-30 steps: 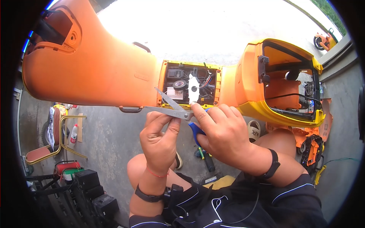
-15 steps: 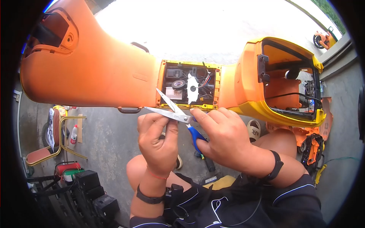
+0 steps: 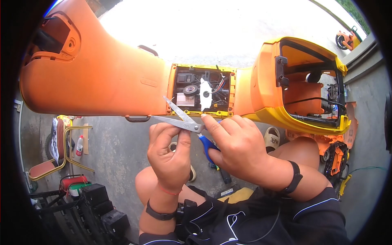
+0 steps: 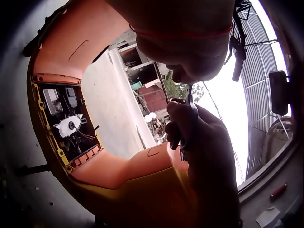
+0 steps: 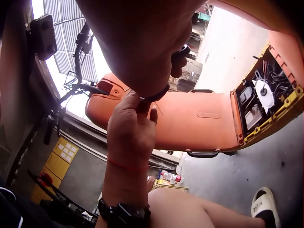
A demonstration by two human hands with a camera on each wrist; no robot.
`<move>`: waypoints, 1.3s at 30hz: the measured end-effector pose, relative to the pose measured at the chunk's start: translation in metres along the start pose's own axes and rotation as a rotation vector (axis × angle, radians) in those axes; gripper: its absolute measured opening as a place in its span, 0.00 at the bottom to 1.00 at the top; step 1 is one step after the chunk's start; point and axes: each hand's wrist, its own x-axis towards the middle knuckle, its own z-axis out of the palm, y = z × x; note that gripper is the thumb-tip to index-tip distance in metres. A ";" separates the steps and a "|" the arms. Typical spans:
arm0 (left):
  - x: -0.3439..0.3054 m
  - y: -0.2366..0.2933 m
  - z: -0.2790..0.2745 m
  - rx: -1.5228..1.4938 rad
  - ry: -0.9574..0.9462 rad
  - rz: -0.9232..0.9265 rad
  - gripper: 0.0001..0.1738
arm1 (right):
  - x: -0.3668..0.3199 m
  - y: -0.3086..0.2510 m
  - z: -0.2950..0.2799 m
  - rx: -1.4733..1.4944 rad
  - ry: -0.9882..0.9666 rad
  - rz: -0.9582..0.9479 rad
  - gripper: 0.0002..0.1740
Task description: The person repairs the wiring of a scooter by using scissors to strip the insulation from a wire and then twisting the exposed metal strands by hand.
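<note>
My right hand grips the blue handle of a pair of scissors, thumb at the handle and index finger extended near the pivot. The blades stand apart and point left. My left hand pinches at the lower blade with thumb and curled fingers; I cannot tell whether something small is between them. Behind the scissors, in the open compartment of an orange scooter body, lies a white piece with a dark round centre. A roll of black tape sits beside it. In the left wrist view the right hand shows below the left.
The scooter's open yellow-edged rear box is at right. A chair, a bottle and black blocks stand at left. Orange parts lie at right, with tools on the floor between the feet.
The scissors have turned slightly in the hands, their blue handle now showing lower. Both hands have shifted slightly left. The right index fingertip has come away from the white piece in the head view.
</note>
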 end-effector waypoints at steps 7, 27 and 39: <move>-0.001 0.002 -0.002 -0.066 -0.015 -0.062 0.05 | 0.000 0.000 0.003 -0.032 0.005 -0.030 0.31; 0.003 -0.001 -0.007 -0.418 0.008 -0.369 0.08 | 0.006 0.007 0.008 0.290 -0.082 0.064 0.34; 0.015 -0.009 -0.013 -0.962 -0.088 -0.554 0.11 | 0.025 0.026 -0.002 1.409 -0.695 0.687 0.33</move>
